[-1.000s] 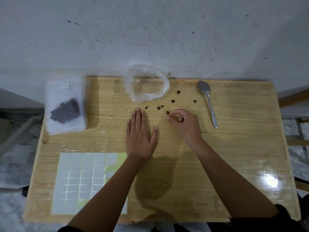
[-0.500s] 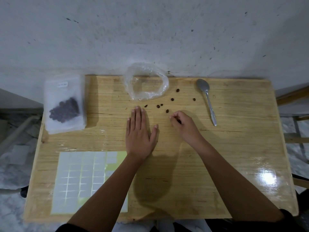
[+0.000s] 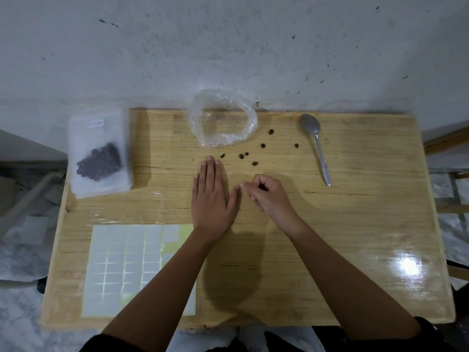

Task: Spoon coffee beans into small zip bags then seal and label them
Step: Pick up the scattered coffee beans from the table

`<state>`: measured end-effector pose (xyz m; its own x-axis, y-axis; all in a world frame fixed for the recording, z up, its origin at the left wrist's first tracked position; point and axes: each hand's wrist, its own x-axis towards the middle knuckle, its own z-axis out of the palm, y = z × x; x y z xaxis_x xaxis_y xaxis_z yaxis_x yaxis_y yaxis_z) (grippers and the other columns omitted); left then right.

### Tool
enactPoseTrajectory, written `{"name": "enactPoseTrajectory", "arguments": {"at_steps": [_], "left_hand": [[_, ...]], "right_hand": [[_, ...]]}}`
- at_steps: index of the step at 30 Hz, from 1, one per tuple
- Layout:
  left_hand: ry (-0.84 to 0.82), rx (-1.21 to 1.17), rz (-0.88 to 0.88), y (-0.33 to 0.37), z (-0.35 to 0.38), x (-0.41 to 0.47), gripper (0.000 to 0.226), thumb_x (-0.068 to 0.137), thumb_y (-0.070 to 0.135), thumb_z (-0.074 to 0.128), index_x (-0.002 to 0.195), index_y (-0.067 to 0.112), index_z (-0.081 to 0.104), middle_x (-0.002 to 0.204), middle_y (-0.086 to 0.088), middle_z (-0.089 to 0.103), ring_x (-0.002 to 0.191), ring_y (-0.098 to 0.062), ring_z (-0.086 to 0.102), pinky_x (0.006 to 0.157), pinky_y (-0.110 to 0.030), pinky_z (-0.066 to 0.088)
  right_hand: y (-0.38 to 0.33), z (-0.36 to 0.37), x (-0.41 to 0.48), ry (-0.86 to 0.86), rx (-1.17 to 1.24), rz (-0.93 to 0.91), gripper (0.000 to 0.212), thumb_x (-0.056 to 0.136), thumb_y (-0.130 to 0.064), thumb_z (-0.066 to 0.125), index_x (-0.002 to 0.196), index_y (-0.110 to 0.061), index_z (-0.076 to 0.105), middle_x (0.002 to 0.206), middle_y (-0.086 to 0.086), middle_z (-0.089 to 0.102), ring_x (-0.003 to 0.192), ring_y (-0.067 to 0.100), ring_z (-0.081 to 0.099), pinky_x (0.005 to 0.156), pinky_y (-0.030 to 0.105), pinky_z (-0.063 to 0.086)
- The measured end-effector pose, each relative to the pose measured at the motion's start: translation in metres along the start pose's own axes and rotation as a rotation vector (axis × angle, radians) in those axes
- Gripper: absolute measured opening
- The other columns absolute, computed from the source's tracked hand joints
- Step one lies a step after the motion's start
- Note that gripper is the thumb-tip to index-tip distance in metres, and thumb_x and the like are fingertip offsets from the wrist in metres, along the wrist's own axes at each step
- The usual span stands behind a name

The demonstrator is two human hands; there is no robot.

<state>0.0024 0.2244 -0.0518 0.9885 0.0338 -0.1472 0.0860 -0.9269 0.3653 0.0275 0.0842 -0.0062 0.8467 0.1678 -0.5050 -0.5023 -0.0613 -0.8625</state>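
1. Left hand (image 3: pixel 210 199) lies flat on the counter (image 3: pixel 355 224), mid-frame. Its fingers (image 3: pixel 209 171) are straight and together, thumb out, holding nothing.
2. Right hand (image 3: pixel 269 196) sits just beside it on the right, fingers curled in toward the thumb. There's something dark inside the curl, but I honestly can't tell if it's a bean or just shadow.
3. Loose beans (image 3: pixel 255 163) are scattered on the counter just above both hands.
4. Clear bag (image 3: pixel 223 120), crumpled and open, is at top centre, just above the beans.
5. Spoon (image 3: pixel 316 146) lies upper right, bowl toward the top, nothing touching it.
6. Zip bag (image 3: pixel 100 158) is at upper left on a stack of bags, with dark beans inside and a small label (image 3: pixel 96 122) near its top.
7. Label sheet (image 3: pixel 127 262) is at lower left, its right part under the left forearm.
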Motion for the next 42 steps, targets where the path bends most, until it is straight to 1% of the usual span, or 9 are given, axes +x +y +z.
{"name": "enactPoseTrajectory", "arguments": {"at_steps": [4,8,12,15,22,26,32,36,42], "left_hand": [[0.000,-0.013,-0.008,0.000,-0.001,-0.001,0.071,0.095,0.053,0.018,0.151,0.014,-0.002,0.159,-0.003,-0.007,0.145,-0.012,-0.014,0.117,-0.030,-0.009],[0.015,-0.011,-0.014,0.001,0.000,0.000,0.072,0.095,0.054,0.021,0.151,0.013,0.001,0.159,-0.003,-0.003,0.145,-0.013,-0.011,0.117,-0.029,-0.010],[0.011,-0.011,-0.020,0.002,-0.001,0.001,0.073,0.093,0.055,0.019,0.151,0.014,0.001,0.159,-0.003,-0.003,0.145,-0.013,-0.011,0.117,-0.029,-0.010],[0.011,-0.025,-0.022,0.003,-0.002,0.000,0.073,0.092,0.055,0.018,0.151,0.014,0.002,0.159,-0.003,-0.003,0.145,-0.013,-0.011,0.117,-0.029,-0.010],[0.012,-0.040,-0.018,0.003,-0.002,0.000,0.073,0.092,0.056,0.017,0.151,0.015,0.000,0.159,-0.002,-0.005,0.145,-0.012,-0.013,0.117,-0.029,-0.009],[0.015,-0.037,-0.016,0.003,-0.001,0.000,0.073,0.093,0.056,0.017,0.150,0.015,-0.001,0.159,-0.002,-0.005,0.145,-0.012,-0.013,0.117,-0.030,-0.009],[0.013,-0.043,-0.005,0.001,-0.001,0.001,0.073,0.093,0.056,0.017,0.150,0.015,0.000,0.159,-0.002,-0.005,0.145,-0.013,-0.012,0.118,-0.031,-0.007],[0.011,-0.108,0.031,-0.004,-0.005,0.001,0.065,0.098,0.048,0.029,0.151,0.014,0.011,0.159,-0.001,0.001,0.145,-0.011,-0.007,0.118,-0.031,-0.001],[0.069,-0.213,0.123,-0.042,-0.020,-0.003,0.052,0.098,0.036,0.035,0.140,0.007,0.041,0.153,-0.006,0.029,0.142,-0.017,0.022,0.114,-0.028,0.020]], "right_hand": [[0.002,-0.010,0.006,0.137,-0.177,-0.108,0.035,0.090,-0.026,0.060,0.061,-0.009,0.052,0.052,-0.003,0.043,0.048,0.005,0.039,0.058,0.012,0.040],[0.003,-0.022,0.016,0.247,-0.304,-0.165,0.024,0.092,-0.031,0.057,0.075,-0.017,0.067,0.071,0.007,0.067,0.071,0.029,0.060,0.065,0.026,0.045],[-0.001,-0.028,0.028,0.254,-0.460,-0.215,0.015,0.093,-0.029,0.055,0.095,-0.021,0.067,0.085,-0.001,0.070,0.068,0.007,0.059,0.064,0.021,0.045],[-0.002,-0.032,0.036,0.192,-0.618,-0.213,0.017,0.094,-0.033,0.053,0.103,-0.023,0.062,0.098,-0.004,0.070,0.090,0.009,0.064,0.074,0.029,0.051],[-0.007,-0.030,0.041,0.139,-0.908,-0.214,0.014,0.094,-0.031,0.052,0.104,-0.023,0.055,0.063,-0.012,0.054,0.059,0.010,0.052,0.058,0.029,0.044],[-0.011,-0.029,0.041,0.131,-0.969,-0.198,0.015,0.096,-0.029,0.049,0.104,-0.018,0.054,0.071,-0.009,0.057,0.061,0.011,0.053,0.057,0.027,0.041],[-0.018,-0.023,0.026,0.054,-0.293,-0.010,0.007,0.097,-0.017,0.047,0.098,-0.011,0.049,0.057,-0.004,0.045,0.039,-0.001,0.039,0.041,0.012,0.032],[-0.006,-0.005,0.010,0.020,0.155,0.110,0.012,0.097,-0.010,0.042,0.086,-0.012,0.046,0.048,-0.005,0.041,0.037,0.004,0.030,0.036,0.016,0.025],[0.008,0.030,-0.002,-0.124,0.677,0.233,0.024,0.095,-0.007,0.027,0.076,-0.012,0.042,0.042,-0.004,0.038,0.033,0.006,0.027,0.038,0.020,0.015]]}}
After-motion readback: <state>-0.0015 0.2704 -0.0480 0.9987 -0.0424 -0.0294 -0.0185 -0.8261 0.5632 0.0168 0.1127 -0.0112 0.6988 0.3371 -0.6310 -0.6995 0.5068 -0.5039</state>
